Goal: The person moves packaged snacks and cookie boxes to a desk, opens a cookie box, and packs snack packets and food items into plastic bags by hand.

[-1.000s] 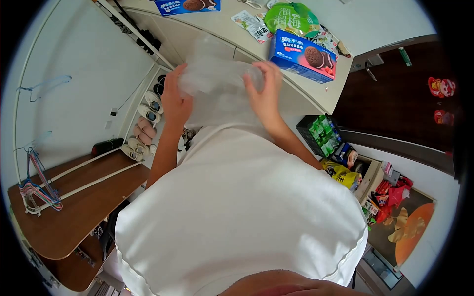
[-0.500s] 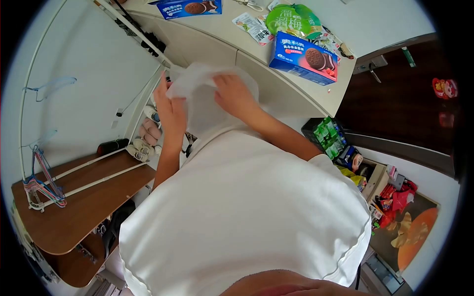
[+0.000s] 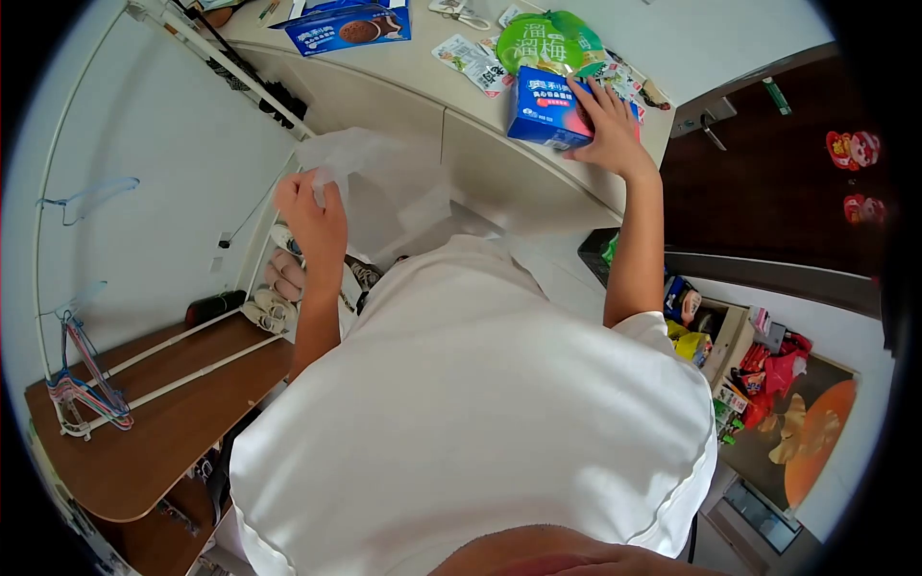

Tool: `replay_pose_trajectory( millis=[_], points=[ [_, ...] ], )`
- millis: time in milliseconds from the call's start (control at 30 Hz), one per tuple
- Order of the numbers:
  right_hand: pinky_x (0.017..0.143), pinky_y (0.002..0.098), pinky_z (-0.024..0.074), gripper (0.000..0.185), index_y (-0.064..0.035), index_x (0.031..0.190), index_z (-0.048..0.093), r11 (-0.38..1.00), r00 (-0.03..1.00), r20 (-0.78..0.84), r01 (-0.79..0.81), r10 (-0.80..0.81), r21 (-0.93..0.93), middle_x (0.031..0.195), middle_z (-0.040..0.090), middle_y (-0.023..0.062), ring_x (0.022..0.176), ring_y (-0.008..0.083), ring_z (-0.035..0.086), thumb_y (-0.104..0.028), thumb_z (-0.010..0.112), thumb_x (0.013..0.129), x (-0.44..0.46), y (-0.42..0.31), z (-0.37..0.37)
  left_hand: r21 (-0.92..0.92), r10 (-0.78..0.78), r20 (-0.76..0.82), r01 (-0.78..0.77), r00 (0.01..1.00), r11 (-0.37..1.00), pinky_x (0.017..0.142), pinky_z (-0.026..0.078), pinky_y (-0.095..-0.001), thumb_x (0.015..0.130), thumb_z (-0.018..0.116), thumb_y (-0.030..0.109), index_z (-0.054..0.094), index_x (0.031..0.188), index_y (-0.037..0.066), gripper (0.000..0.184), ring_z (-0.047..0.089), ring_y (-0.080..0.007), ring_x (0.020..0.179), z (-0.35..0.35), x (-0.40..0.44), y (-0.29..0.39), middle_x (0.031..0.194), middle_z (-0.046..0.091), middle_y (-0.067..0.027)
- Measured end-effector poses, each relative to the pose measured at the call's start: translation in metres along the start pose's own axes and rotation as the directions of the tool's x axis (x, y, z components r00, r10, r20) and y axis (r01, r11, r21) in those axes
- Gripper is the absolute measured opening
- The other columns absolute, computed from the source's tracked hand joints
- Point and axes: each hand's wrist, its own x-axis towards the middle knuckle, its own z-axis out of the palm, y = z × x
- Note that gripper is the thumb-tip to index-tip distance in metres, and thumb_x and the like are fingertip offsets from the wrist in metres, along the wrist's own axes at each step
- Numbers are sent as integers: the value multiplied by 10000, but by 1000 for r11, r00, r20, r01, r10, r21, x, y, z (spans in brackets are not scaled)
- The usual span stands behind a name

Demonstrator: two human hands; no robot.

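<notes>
Blue box (image 3: 544,101) on countertop (image 3: 413,72), long axis roughly along its front edge. Right hand (image 3: 617,146) nearer, spread across box's right end; grip firmness can't tell. Left hand (image 3: 315,221) pinching translucent bag (image 3: 370,197) before countertop.

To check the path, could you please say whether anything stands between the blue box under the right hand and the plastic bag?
Nothing visible stands between the blue box and the plastic bag except the counter's front edge.

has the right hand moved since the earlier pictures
Yes. Against the counter, the right hand has moved rightward and up from the plastic bag onto the blue box beside the green packet.
</notes>
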Motion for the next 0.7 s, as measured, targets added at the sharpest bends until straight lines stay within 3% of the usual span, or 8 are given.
replay_pose_trajectory(
  millis=[167, 233, 333, 367, 467, 533, 633, 700],
  points=[
    [1138, 470, 429, 1044, -302, 1511, 552, 964, 998, 24, 50, -58, 262, 1454, 525, 143, 1334, 379, 499, -112, 950, 565, 10, 12, -8, -35, -62, 111, 66, 992, 997, 788, 457, -358, 919, 619, 36, 703, 1128, 12, 226, 551, -287, 848, 2, 14, -14, 950, 595, -115],
    [1140, 467, 427, 1038, -300, 1506, 558, 945, 993, -46, 122, -113, 304, 1444, 531, 149, 1328, 384, 506, -106, 952, 566, 6, -9, -24, -330, -138, 102, 164, 985, 930, 708, 441, -323, 952, 591, 21, 715, 1156, 44, 240, 533, -230, 756, 5, 18, -16, 950, 606, -97],
    [1157, 450, 410, 1055, -226, 1538, 529, 905, 980, -100, 195, -170, 379, 1490, 522, 140, 1346, 343, 517, -120, 960, 581, -8, -53, -46, -339, -230, 217, 294, 949, 894, 707, 443, -287, 971, 564, -7, 728, 1169, 74, 270, 557, -165, 771, -4, 23, -15, 995, 603, -61],
    [1157, 434, 407, 1059, -167, 1554, 501, 709, 971, 18, 162, -240, 687, 1520, 505, 132, 1348, 309, 522, -123, 956, 599, -12, -72, -47, -335, -237, 215, 299, 947, 894, 707, 443, -287, 971, 564, -7, 728, 1169, 74, 270, 557, -165, 771, -9, 24, -16, 995, 603, -61],
    [1059, 310, 472, 992, -96, 1585, 453, 262, 823, 184, -45, -538, 964, 1441, 613, 100, 1188, 162, 597, -171, 923, 714, -6, -118, -6, -434, -166, 238, 258, 957, 864, 714, 439, -249, 973, 540, -35, 707, 1205, 63, 303, 555, -112, 818, -21, 32, -5, 1041, 586, -28],
    [1083, 329, 465, 950, -105, 1590, 447, 225, 679, 394, -327, -619, 918, 1405, 632, 118, 1202, 172, 603, -282, 901, 775, 1, -148, 40, -545, -163, 260, 284, 952, 789, 722, 414, -213, 974, 506, -56, 668, 1174, 31, 272, 532, -99, 843, -27, 33, 11, 1063, 568, -19],
    [1068, 347, 497, 903, -70, 1573, 457, 236, 594, 493, -458, -636, 857, 1360, 661, 105, 1194, 187, 639, -351, 875, 823, 15, -182, 95, -675, -279, 228, 358, 933, 645, 738, 433, -234, 969, 494, -53, 616, 1089, 9, 182, 530, -116, 842, -29, 29, 20, 1051, 574, -33],
    [1037, 356, 538, 741, -37, 1507, 521, 143, 434, 649, -754, -625, 641, 1324, 684, 104, 1151, 211, 690, -406, 779, 918, 22, -200, 116, -500, -210, 228, 300, 951, 812, 763, 456, -266, 949, 506, -50, 598, 1057, 12, 155, 553, -141, 853, -43, 27, 26, 1025, 572, -48]
  ],
)
